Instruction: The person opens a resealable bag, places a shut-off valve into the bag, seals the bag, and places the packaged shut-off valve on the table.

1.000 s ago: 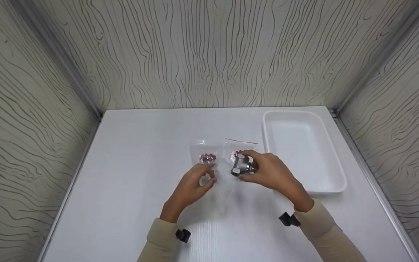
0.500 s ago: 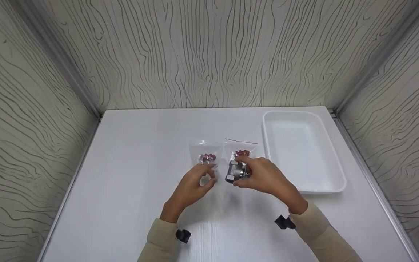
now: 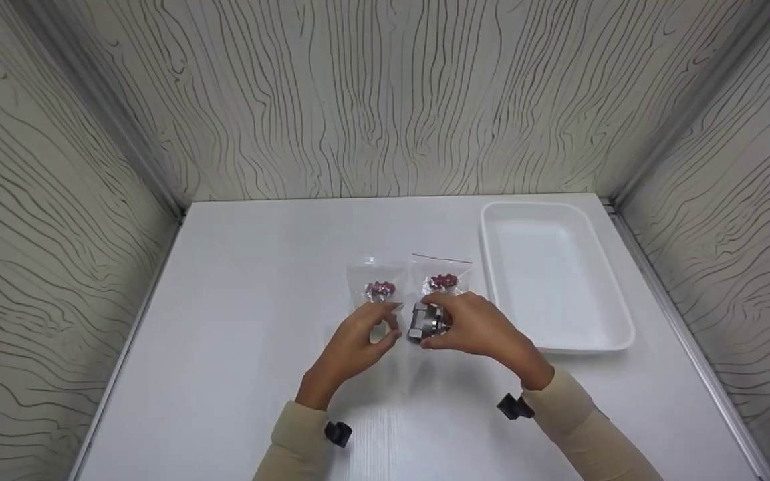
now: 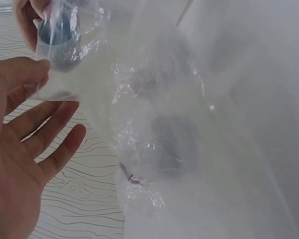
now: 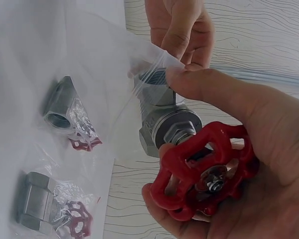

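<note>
My right hand [image 3: 475, 327] grips a metal gate valve [image 5: 159, 94] with a red handwheel [image 5: 204, 169], the wheel against the palm. Thumb and forefinger of my left hand [image 3: 351, 337] pinch the edge of a clear plastic bag [image 4: 114, 84] that hangs down in front of me. In the right wrist view the bag's film crosses the valve's open end; whether that end is inside the bag I cannot tell. Behind the hands, a bagged valve on the left [image 3: 380, 289] and another on the right [image 3: 444, 281] lie on the table, partly hidden in the head view.
A white tray [image 3: 625, 337] stands on the right of the white table [image 3: 238, 321], close behind my right forearm. Wood-patterned panels [image 3: 371, 100] rise at the back and both sides.
My right hand has brought the valve leftward and slightly nearer to me, close to my left hand. More of the right bagged valve shows. My left hand stays almost still.
</note>
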{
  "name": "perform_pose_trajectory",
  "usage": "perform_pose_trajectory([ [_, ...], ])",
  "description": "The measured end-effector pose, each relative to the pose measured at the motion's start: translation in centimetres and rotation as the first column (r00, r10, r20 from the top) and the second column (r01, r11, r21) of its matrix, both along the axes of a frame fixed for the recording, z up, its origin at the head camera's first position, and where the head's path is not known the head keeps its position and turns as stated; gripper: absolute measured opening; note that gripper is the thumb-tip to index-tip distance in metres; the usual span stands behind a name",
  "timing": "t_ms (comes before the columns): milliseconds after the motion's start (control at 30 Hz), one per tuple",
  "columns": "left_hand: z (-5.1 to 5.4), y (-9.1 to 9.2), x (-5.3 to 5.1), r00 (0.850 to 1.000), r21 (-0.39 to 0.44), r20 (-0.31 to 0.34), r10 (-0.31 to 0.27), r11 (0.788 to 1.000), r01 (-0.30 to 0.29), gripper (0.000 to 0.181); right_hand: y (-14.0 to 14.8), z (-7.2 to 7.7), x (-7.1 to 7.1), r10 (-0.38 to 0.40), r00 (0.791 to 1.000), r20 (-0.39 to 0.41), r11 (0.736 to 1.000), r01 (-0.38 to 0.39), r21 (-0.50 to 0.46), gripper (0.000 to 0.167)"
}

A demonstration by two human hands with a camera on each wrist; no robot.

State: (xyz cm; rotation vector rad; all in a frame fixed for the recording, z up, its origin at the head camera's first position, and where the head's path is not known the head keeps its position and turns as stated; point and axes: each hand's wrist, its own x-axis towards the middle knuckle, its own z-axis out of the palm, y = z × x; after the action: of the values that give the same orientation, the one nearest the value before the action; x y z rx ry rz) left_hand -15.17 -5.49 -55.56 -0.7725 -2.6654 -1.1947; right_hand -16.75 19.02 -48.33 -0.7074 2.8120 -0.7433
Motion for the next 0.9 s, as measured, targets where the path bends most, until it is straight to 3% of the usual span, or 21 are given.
perform_pose_trajectory([
  [200, -0.1, 0.1, 0.1, 1.000, 0.007, 0.024, -0.018, 1.000, 0.018, 0.007, -0.2, -0.3, 0.0, 0.029, 0.999, 0.020, 1.000, -0.029, 0.001, 0.064],
  [500, -0.2, 0.4, 0.2, 0.999, 0.009, 0.027, -0.040, 0.999, 0.040, 0.007, -0.5, -0.9, 0.1, 0.080, 0.991, 0.108, 0.997, -0.079, -0.007, 0.065],
  [633, -0.4, 0.6, 0.3, 0.998, 0.007, 0.029, -0.055, 0.998, 0.054, 0.008, -0.5, -1.1, 0.2, 0.088, 0.987, 0.138, 0.996, -0.083, -0.041, 0.058],
  [900, -0.5, 0.7, 0.3, 0.997, 0.010, 0.024, -0.071, 0.997, 0.071, 0.024, -0.6, -1.6, 0.4, 0.087, 0.983, 0.159, 0.994, -0.076, -0.078, 0.055],
])
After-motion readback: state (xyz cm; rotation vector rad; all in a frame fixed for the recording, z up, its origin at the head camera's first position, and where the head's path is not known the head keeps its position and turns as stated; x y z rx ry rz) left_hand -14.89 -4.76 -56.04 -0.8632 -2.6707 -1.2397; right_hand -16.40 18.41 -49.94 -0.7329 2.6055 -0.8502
